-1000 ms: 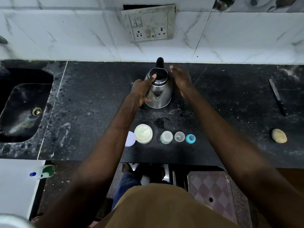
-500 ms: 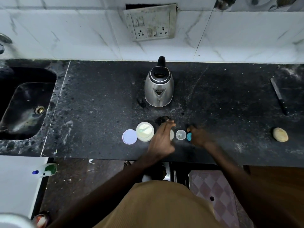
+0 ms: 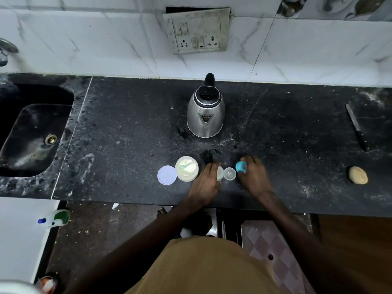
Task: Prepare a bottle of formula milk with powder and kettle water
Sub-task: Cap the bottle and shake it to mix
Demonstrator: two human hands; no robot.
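Now — left hand (image 3: 206,184) curled round bottle (image 3: 219,174)

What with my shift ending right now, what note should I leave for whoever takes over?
Left grip holds the bottle; right grip holds the blue ring.
Clear cap stands between them.
Tub open, scoop inside, lid to its left.
Kettle behind, open.
Done: everything opened.
To do: powder, water, closing, shaking. Bottle's contents unclear.
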